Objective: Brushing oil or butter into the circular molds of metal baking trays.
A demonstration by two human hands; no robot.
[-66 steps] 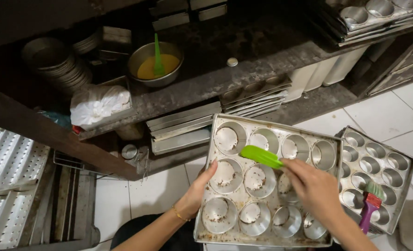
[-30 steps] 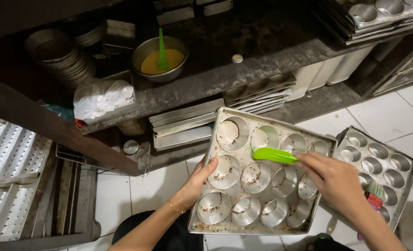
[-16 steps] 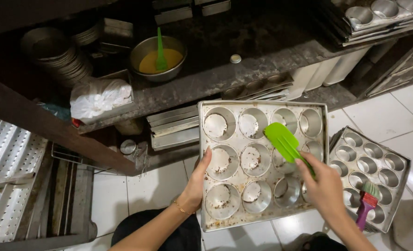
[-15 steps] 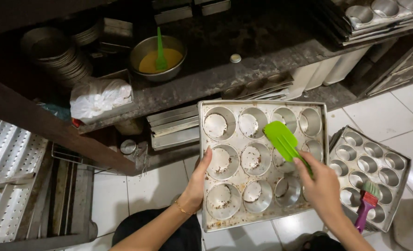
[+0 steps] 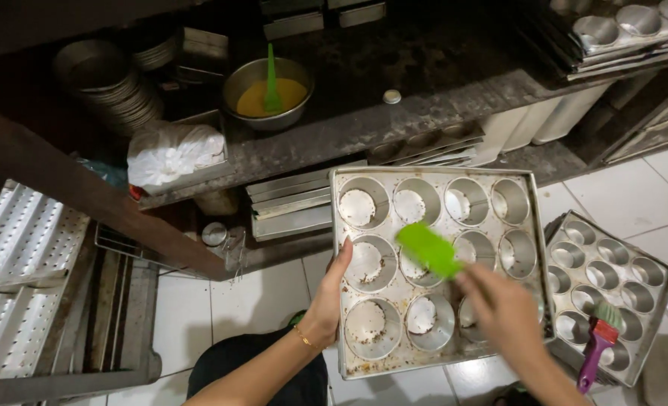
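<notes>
Left hand (image 5: 326,301) gripped the left edge of the muffin tray (image 5: 433,180), fingers closed on its rim. Right hand (image 5: 503,308) closed around a green silicone brush (image 5: 428,249), blurred, over the tray's middle cups.

muffin tray (image 5: 540,248) between the hands, second tray (image 5: 653,271) to its right, bowl (image 5: 232,90) on the shelf (image 5: 334,143) behind
</notes>
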